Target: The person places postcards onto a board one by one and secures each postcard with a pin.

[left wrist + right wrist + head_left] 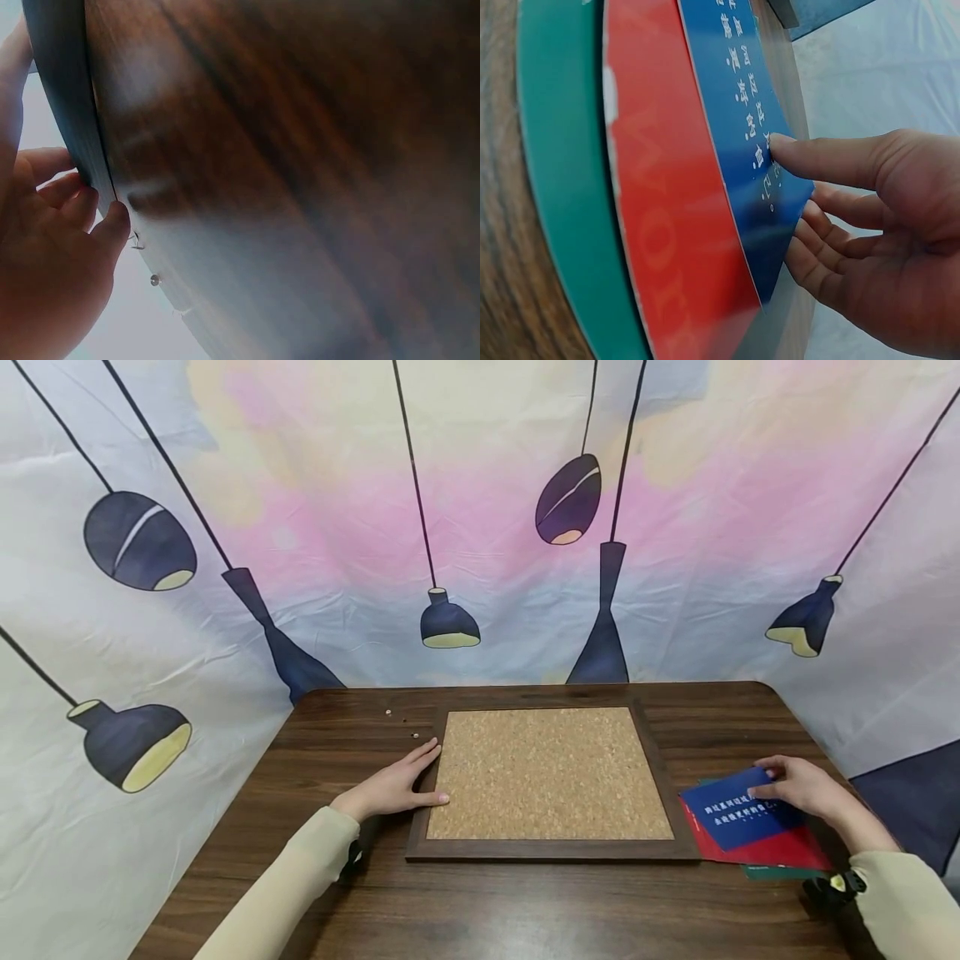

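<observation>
A cork board [551,772] in a dark wooden frame lies flat on the table. My left hand [392,787] rests spread against the board's left side, its thumb over the frame onto the cork. In the left wrist view, the other fingertips meet the outer edge of the frame [64,82]. To the right, my right hand [806,787] pinches the right part of a blue card [727,814] with white printed characters. Its thumb lies on top and its fingers are underneath. Below this are a red card [649,165] and a green card [562,180].
Several small pins [416,736] lie on the dark wooden table [360,727] beyond my left hand. A curtain [337,568] printed with hanging lamps stands behind the table's far edge. The stacked cards lie close by the board's lower right corner.
</observation>
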### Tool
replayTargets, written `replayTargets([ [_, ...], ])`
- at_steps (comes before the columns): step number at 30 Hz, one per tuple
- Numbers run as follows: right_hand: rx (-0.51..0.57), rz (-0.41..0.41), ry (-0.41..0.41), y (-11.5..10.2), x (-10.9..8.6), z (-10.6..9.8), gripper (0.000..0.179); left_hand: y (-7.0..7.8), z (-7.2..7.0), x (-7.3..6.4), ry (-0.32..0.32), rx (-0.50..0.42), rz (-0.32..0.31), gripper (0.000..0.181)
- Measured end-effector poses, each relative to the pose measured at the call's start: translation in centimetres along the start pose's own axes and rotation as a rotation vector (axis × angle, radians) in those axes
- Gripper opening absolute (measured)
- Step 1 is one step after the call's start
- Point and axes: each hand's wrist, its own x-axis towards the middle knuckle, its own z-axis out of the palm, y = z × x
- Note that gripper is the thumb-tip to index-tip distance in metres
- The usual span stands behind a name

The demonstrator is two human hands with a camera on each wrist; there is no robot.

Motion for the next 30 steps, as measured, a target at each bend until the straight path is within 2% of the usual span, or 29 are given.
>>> replayTargets([
  [8, 0.033, -0.025, 0.018, 0.7, 0.2, -0.9, 0.059, -0.1, 0.1, 0.1, 0.009, 0.02, -0.004, 0.099],
  [14, 0.155, -0.02, -0.026, 0.8, -0.1, -1.6, 0.051, -0.1, 0.0, 0.1, -0.001, 0.024, -0.01, 0.099],
  [18, 0.237, -0.015, -0.025, 0.9, -0.3, -2.2, 0.045, -0.2, 0.0, 0.2, 0.002, 0.03, -0.014, 0.099],
  [22, 0.266, -0.004, -0.016, 0.9, -0.5, -2.9, 0.048, -0.1, 0.0, 0.1, 0.002, 0.025, -0.009, 0.099],
  [30, 0.246, -0.014, 0.043, 0.9, -0.9, -4.4, 0.056, -0.1, 0.0, -0.1, 0.009, 0.023, -0.012, 0.098],
])
